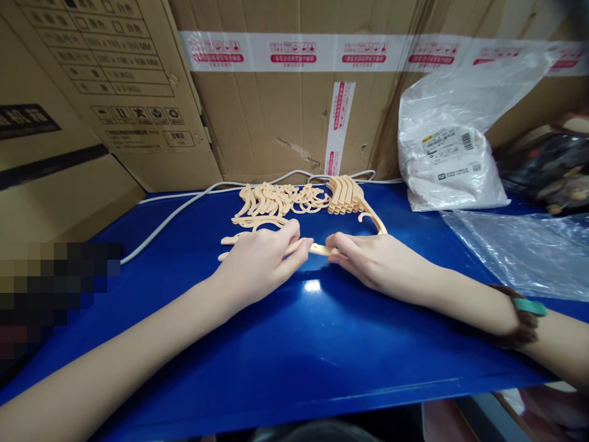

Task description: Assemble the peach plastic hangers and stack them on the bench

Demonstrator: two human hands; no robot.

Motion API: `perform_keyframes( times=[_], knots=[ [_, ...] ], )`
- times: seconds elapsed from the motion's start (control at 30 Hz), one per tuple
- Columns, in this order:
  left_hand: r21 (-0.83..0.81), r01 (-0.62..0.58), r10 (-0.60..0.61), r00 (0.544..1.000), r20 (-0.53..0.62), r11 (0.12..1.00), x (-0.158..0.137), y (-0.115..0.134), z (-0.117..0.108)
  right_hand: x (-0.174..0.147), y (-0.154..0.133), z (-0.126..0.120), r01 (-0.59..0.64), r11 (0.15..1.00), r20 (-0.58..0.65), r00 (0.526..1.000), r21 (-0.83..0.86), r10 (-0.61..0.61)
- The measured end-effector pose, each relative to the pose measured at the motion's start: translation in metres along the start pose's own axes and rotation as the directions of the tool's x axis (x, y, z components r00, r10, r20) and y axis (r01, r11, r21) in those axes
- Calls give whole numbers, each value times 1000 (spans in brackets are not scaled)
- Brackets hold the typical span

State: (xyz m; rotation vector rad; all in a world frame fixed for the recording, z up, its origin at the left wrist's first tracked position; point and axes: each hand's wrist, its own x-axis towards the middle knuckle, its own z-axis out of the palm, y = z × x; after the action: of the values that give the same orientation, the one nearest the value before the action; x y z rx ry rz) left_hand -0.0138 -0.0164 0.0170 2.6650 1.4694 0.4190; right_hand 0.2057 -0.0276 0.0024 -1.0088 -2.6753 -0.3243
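My left hand (260, 258) pinches a beige plastic hanger piece (319, 248) between thumb and fingers. My right hand (372, 261) grips the other end of that piece, so it spans the short gap between the hands. Whether it is one part or two meeting there, I cannot tell. Beyond the right hand shows a beige hanger arm (376, 218) with a hook beside it, partly hidden by the hand. Several flat hanger parts (234, 239) lie beside and behind my left hand. Farther back are a pile of curved parts (269, 199) and a neat stack of hanger arms (345, 195).
A blue table (304, 350) carries everything. White cables (170, 224) run along its back, before a cardboard wall (271, 123) and a printed carton (138, 92) at left. On the right stand a white plastic bag (451, 159) and a clear plastic sheet (519, 252).
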Motion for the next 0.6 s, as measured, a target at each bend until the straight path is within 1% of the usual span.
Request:
perform_keyframes(
  times=[0.17, 0.27, 0.37, 0.47, 0.53, 0.6],
  knots=[
    [61, -48, 50, 998, -30, 997, -2, 1, 0, -1, -3, -1, 19, 999, 60, 998, -26, -17],
    [96, -66, 68, 997, -18, 993, -2, 0, -1, -1, -4, -3, 39, 999, 110, 993, 3, -39],
    [101, -73, 74, 997, -13, 992, -2, -1, -2, -2, -5, -7, 32, 997, 190, 981, 73, -45],
    [42, -90, 91, 996, -26, 995, -1, 0, -4, -2, -8, -10, 6, 988, 222, 974, 157, -41],
    [-46, -126, 125, 992, -16, 991, -1, 2, -4, -4, -10, -12, 15, 987, 188, 981, 158, -45],
    [-129, -178, 179, 984, 0, 976, -2, 4, -4, -5, -11, -12, 52, 993, 138, 988, 108, -67]
  ],
)
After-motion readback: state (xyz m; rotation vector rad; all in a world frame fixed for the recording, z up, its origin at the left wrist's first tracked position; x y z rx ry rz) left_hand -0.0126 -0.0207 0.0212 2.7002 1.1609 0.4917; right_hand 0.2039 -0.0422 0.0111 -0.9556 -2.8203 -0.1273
